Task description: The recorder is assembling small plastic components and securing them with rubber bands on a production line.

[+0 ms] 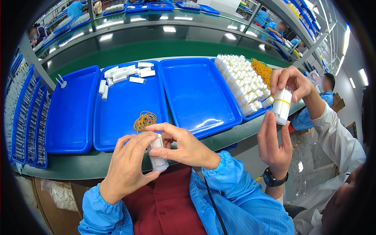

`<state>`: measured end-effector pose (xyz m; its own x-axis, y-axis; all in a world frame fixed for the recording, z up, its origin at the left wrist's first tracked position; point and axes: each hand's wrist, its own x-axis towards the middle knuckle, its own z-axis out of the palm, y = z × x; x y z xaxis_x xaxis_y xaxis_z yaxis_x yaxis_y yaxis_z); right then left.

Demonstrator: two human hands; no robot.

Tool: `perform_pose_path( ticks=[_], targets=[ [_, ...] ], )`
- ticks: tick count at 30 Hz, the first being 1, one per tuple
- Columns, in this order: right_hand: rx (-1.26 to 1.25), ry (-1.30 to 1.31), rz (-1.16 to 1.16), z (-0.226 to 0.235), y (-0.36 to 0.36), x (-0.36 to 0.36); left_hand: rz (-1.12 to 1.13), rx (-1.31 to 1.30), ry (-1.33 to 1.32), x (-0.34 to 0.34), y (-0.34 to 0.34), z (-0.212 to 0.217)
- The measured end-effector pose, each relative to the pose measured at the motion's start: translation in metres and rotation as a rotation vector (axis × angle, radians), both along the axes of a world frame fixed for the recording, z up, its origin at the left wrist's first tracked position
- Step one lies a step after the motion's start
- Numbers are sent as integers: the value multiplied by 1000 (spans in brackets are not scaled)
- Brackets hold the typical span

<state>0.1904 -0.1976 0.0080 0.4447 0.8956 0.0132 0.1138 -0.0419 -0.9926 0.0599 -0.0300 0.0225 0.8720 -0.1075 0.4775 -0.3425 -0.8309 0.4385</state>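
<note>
Your left hand (127,166): raised from the lower edge, blue sleeve at the wrist, fingers curled inward, fingertips closed on a small white bundle (157,153). Your right hand (184,147): crossing in from the right, blue sleeve bunched at the wrist, thumb and fingers pinching the same bundle from above.
</note>
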Motion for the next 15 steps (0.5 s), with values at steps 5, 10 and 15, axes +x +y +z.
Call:
perform_pose_path(
  ticks=[5,10,15],
  targets=[
    [9,-16,3,-1,2,-2,14,26,-15,-2,2,0],
    [114,50,-97,-2,4,-3,16,-45,-16,0,4,4],
    [203,494,-28,10,-3,3,32,-145,-20,-6,12,4]
  ],
)
